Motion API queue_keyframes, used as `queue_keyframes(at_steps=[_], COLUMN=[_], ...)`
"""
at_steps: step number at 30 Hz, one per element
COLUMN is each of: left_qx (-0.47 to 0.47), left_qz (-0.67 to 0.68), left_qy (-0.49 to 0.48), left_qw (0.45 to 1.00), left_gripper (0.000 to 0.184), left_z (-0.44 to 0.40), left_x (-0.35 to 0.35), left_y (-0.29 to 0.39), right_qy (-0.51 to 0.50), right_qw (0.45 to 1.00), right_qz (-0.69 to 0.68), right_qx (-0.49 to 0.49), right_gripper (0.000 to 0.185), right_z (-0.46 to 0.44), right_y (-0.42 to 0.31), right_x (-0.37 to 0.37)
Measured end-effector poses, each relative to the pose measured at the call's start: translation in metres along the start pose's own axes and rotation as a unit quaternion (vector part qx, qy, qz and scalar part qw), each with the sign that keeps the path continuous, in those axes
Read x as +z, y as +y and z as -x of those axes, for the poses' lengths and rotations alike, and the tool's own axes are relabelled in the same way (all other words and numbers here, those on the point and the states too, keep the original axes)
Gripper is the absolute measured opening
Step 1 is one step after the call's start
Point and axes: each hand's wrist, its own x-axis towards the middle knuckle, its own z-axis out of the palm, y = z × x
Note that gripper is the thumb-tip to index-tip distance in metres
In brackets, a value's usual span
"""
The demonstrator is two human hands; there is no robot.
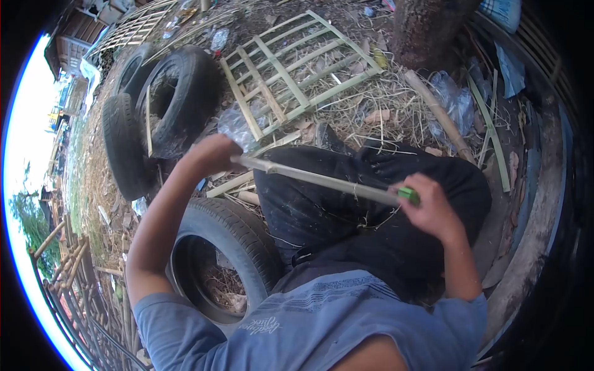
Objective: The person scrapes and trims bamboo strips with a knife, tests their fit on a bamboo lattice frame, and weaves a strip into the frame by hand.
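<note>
A long, pale bamboo strip [322, 179] stretches across my lap above the dark trousers. My left hand [216, 153] is closed around its left end, with the fingers curled and a little blurred. At the other end, my right hand [428, 207] is closed on a small bright green object [408, 195], which lies against the strip. Whether the green piece is a tool's handle I cannot tell; no blade shows. Part of the strip's right end is hidden by the right fingers.
A bamboo lattice panel [297, 71] lies on the littered ground ahead. Old tyres [185, 93] stand to the left, and another tyre [232, 238] lies beside my leg. A tree trunk [430, 31] rises at the back right, near a bamboo pole [439, 114] and plastic bags [455, 102].
</note>
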Motion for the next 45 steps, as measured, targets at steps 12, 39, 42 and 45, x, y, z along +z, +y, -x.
queue_keyframes(at_steps=[12,39,42,45], left_qx=[-0.179,-0.283,-0.294,-0.299], left_qz=[0.42,0.436,0.42,0.383], left_qy=[0.154,0.185,0.144,0.112], left_qw=[0.876,0.834,0.847,0.867], left_gripper=[0.028,0.025,0.025,0.025], left_z=[0.049,0.021,0.017,0.017], left_x=[0.151,0.179,0.162,0.159], left_y=[0.091,0.126,0.13,0.13], right_qy=[0.094,0.141,0.042,0.003], right_qw=[0.994,0.933,0.98,0.997], right_qz=[-0.018,0.199,0.1,0.062], right_qx=[0.043,0.264,0.17,0.037], right_gripper=[0.027,0.048,0.043,0.041], right_z=[-0.074,-0.14,-0.123,-0.119], right_y=[0.009,0.18,0.1,0.066], right_x=[0.111,0.007,0.052,0.122])
